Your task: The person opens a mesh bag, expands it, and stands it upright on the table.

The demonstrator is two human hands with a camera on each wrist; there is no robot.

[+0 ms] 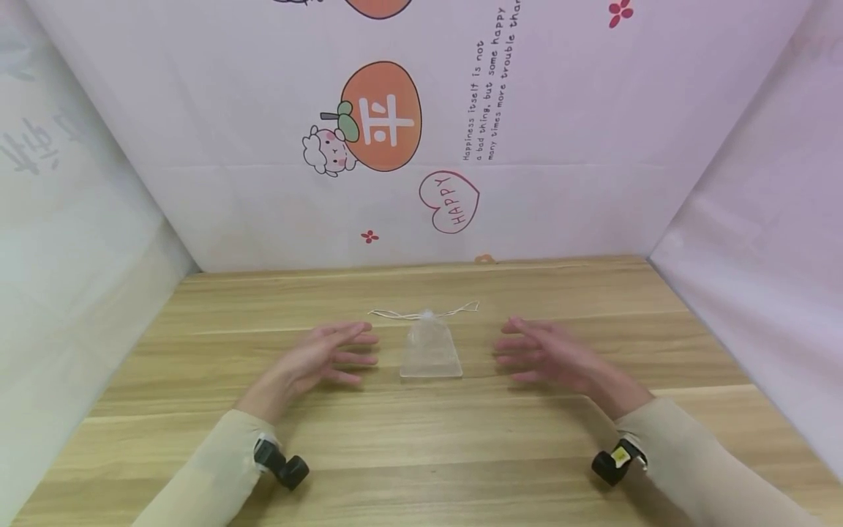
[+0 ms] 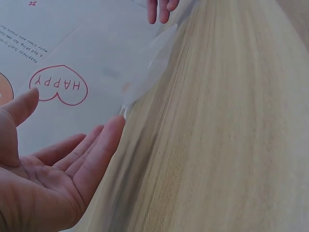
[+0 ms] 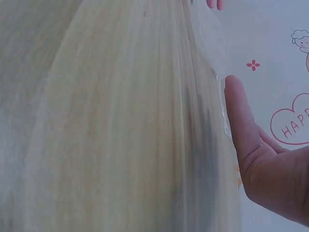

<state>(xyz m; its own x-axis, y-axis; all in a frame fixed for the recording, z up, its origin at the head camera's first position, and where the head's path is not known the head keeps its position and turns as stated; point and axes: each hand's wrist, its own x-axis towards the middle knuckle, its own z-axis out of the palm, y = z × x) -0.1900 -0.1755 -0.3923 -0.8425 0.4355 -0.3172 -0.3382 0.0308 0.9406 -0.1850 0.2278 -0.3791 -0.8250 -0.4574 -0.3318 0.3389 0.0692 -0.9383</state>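
A small sheer white drawstring pouch (image 1: 431, 351) lies on the wooden table, its gathered neck toward the back wall. Its white cords (image 1: 395, 315) stretch out to both sides. To the left of the pouch is my left hand (image 1: 336, 355), fingers spread and holding nothing. My right hand (image 1: 540, 355) is on the other side, likewise apart from the pouch, with loosely extended fingers. The left wrist view shows the pouch (image 2: 157, 60) beyond my left fingertips. In the right wrist view the pouch (image 3: 207, 36) appears past my right hand (image 3: 256, 140).
Bare wood table (image 1: 421, 454) surrounds the pouch. A white printed sheet (image 1: 263, 205) rises along the table's back edge, and pale sheets (image 1: 66, 219) hang at both sides. Each wrist wears a small black camera (image 1: 283, 465).
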